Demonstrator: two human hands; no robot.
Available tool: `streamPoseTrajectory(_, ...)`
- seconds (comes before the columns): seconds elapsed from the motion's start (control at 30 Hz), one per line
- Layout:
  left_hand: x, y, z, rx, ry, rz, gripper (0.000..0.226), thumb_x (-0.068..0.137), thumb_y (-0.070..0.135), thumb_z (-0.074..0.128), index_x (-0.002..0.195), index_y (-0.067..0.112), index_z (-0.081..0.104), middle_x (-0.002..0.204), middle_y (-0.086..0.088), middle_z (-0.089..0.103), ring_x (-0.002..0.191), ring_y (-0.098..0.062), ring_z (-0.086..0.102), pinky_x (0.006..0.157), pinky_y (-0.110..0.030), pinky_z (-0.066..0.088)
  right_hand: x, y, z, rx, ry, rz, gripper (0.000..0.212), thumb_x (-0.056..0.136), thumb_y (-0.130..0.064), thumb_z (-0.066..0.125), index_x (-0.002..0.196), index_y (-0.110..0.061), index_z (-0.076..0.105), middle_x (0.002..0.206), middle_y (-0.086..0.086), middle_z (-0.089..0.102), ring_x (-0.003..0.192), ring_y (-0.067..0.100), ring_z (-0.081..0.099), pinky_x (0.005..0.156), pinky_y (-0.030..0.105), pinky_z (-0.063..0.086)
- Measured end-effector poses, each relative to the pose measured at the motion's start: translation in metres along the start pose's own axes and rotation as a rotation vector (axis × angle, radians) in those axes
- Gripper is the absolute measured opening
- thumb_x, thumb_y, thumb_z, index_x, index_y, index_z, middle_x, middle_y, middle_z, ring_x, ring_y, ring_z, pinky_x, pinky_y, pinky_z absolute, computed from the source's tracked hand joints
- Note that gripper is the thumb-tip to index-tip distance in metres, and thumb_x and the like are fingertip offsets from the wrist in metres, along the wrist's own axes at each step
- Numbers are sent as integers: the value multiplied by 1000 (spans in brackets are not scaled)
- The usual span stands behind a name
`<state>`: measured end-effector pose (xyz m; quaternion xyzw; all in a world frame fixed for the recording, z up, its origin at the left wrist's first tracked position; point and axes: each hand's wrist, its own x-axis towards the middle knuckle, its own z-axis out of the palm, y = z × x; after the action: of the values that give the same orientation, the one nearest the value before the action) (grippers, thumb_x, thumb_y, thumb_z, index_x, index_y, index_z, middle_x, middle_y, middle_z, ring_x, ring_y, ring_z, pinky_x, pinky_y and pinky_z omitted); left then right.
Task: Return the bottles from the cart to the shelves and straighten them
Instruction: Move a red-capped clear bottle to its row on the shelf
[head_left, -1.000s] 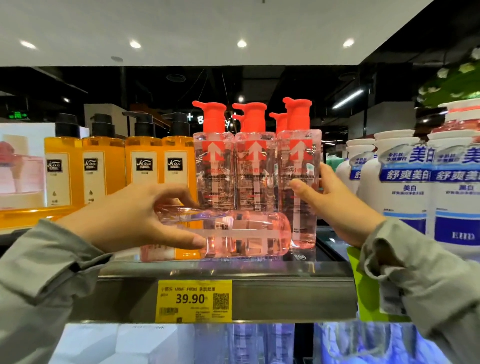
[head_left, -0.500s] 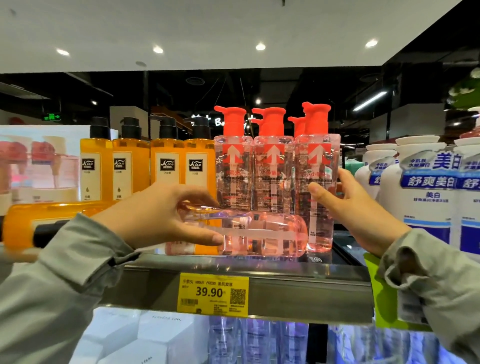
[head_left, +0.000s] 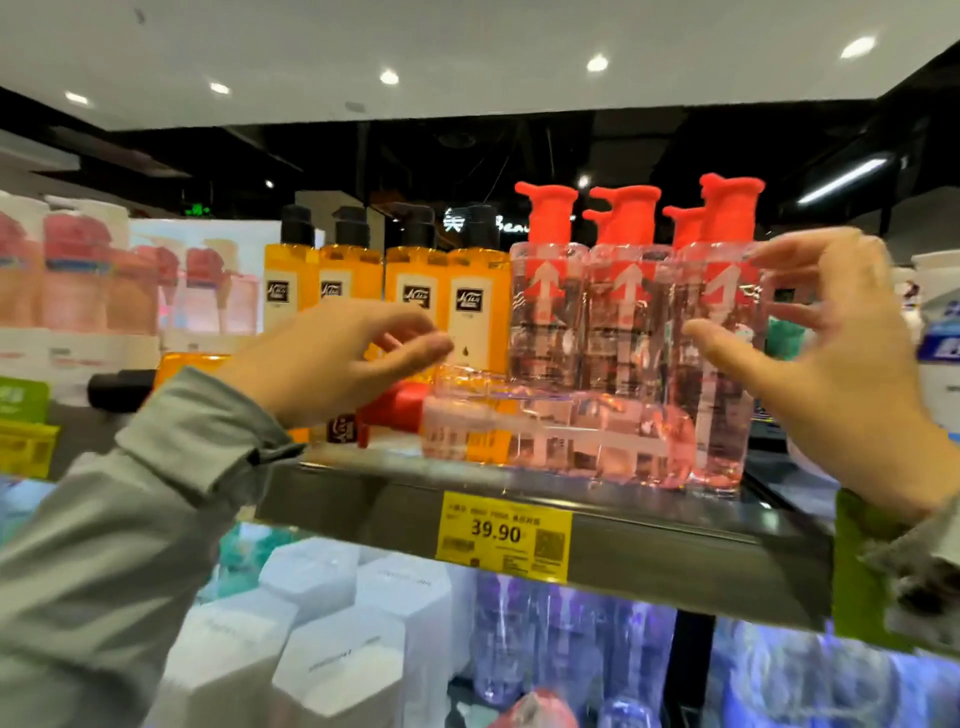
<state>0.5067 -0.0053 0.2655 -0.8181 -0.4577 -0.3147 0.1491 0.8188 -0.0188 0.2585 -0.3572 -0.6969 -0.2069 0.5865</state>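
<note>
Head view: clear pink red-pump bottle (head_left: 561, 436) lies sideways at the metal shelf (head_left: 675, 545) front edge. The left hand (head_left: 332, 364) hovers above, fingers loose and empty. The right hand (head_left: 831, 374), fingers spread, flanks an upright pink bottle (head_left: 722, 441). A careless nudge could roll the lying one off.

Clear pink bottles (head_left: 587, 312) with red pumps; orange bottles (head_left: 415, 291).

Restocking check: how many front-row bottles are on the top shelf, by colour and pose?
Upright orange: 4
Upright pink: 3
Lying pink: 1
Lying orange: 1
Total: 9
</note>
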Motion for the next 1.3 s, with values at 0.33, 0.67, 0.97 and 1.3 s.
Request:
streamPoseTrajectory(0.33, -6, -28, 7, -154, -2, -171, 54, 85, 60, 21, 105, 30, 61, 102, 12, 63, 97, -9, 58, 89, -36, 47, 2, -36, 57, 90, -770, -25, 64, 74, -56, 66, 129, -35, 42, 128, -16, 48, 113, -4, 46, 99, 19, 40)
streamPoseTrajectory(0.67, -13, -48, 8, 72, -63, -226, 18, 93, 41, 46, 107, 33, 55, 107, 5, 61, 97, -10, 54, 86, -34, 48, 5, -46, 60, 25, -951, 15, 79, 68, -62, 64, 136, -35, 34, 142, -16, 42, 123, 2, 43, 103, 22, 36)
streamPoseTrajectory(0.97, -19, -48, 4, 28, -18, -209, 22, 92, 39, 48, 111, 31, 57, 111, 8, 61, 100, -9, 56, 88, -36, 49, 1, -45, 61, 135, -860, 72, 89, 59, -60, 64, 138, -27, 40, 140, -11, 46, 124, 3, 45, 105, 25, 40)
streamPoseTrajectory(1.3, -6, -24, 11, 48, -58, -109, 26, 89, 47, 48, 111, 35, 56, 113, 15, 58, 103, -5, 53, 87, -28, 48, 2, -35, 29, 642, -542, 324, 40, 75, -38, 74, 110, -20, 65, 101, -4, 72, 91, 11, 67, 79, 26, 53)
